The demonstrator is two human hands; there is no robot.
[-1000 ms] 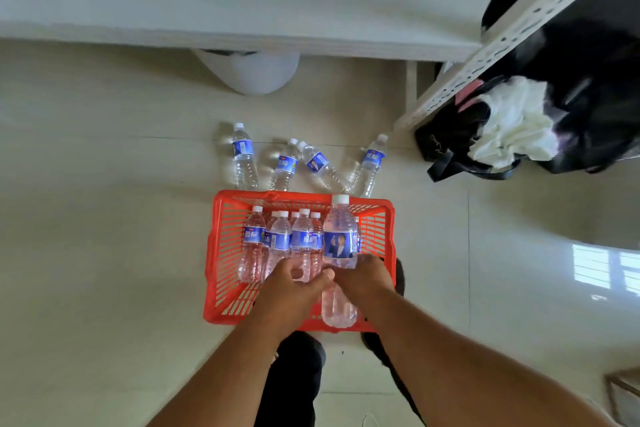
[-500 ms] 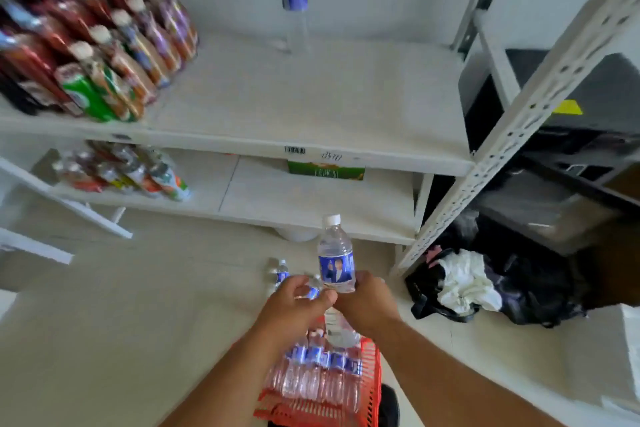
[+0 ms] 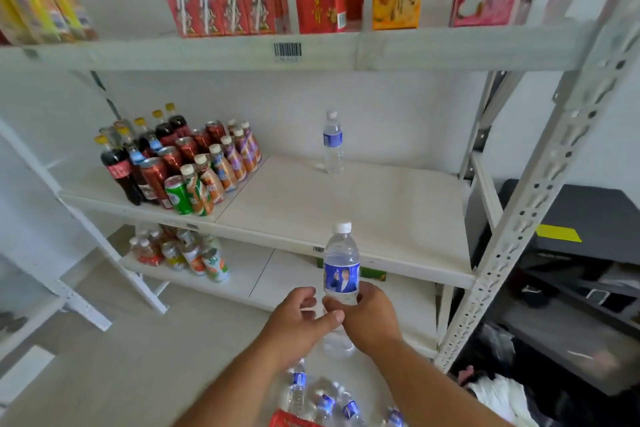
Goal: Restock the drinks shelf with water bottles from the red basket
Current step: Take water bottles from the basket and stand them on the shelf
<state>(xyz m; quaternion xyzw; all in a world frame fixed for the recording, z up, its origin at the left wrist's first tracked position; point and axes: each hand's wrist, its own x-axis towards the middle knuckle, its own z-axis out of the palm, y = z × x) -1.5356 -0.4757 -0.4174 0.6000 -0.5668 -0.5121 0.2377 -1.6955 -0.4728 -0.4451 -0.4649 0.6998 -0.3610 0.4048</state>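
The middle shelf (image 3: pixel 363 204) is mostly bare, with one lone bottle (image 3: pixel 333 142) standing at the back. Carrying step: the right hand (image 3: pixel 372 317) grasps a water bottle (image 3: pixel 341 270) upright below the shelf edge; the left hand (image 3: pixel 298 322) pinches beside it (basket (image 3: pixel 287 421) barely visible). Next, probably lift and set it beside the lone bottle.

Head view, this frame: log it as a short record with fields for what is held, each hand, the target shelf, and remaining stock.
held item: water bottle, upright, white cap, blue label
right hand: grip closed around the bottle's lower body
left hand: thumb against the bottle, fingers curled beside it
middle shelf: one water bottle on shelf standing at the back, mixed drinks crowded at the left
remaining stock: floor bottles beyond the red basket
basket contents: out of view
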